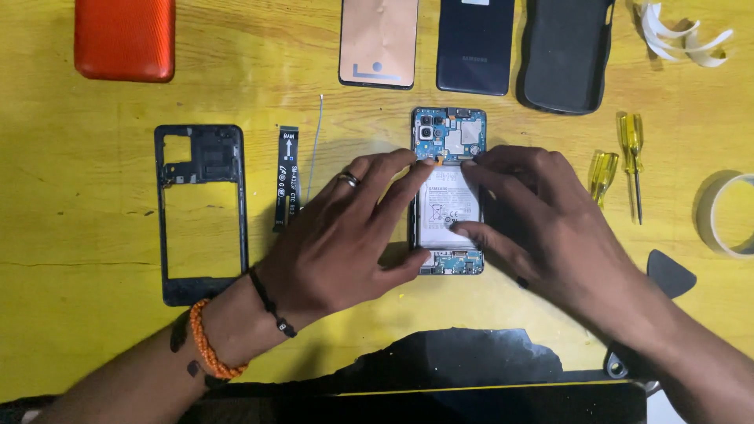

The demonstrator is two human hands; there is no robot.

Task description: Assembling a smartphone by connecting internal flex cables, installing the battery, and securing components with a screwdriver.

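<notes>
Step in hand: pressing and steadying the opened phone (448, 192) from both sides — judged to be work on a small connector at the seam between circuit board and battery.
Left hand (338, 235): reaching in from the lower left, index and middle fingers (408, 169) stretched flat toward the top edge of the battery, thumb bracing the phone's lower left corner; fingers spread narrow, pinching nothing, only touching.
Right hand (542, 228): coming in from the right, one fingertip meeting the left fingertips at the same seam, another lying low on the battery face; pressing, not gripping.
Opened phone: lying flat on the yellow tabletop (78, 235), directly under both sets of fingers, back removed.
Next move, as a judgement: calling for a light, precise fingertip touch at that seam — a small, delicate part.
Materials: blue-green circuit board with metal shields and camera lens above the fingers; pale, smooth battery label beneath them.
Left of the fingers: black plastic mid-frame (201, 212), hollow rectangle; thin black flex cable (287, 179); fine grey wire.
Right of the fingers: two yellow-handled screwdrivers (620, 161), dark pick, tape roll (726, 216).
Beyond the fingers: ribbed orange cover (126, 38), back panel, dark phone, matte black case (565, 51).
</notes>
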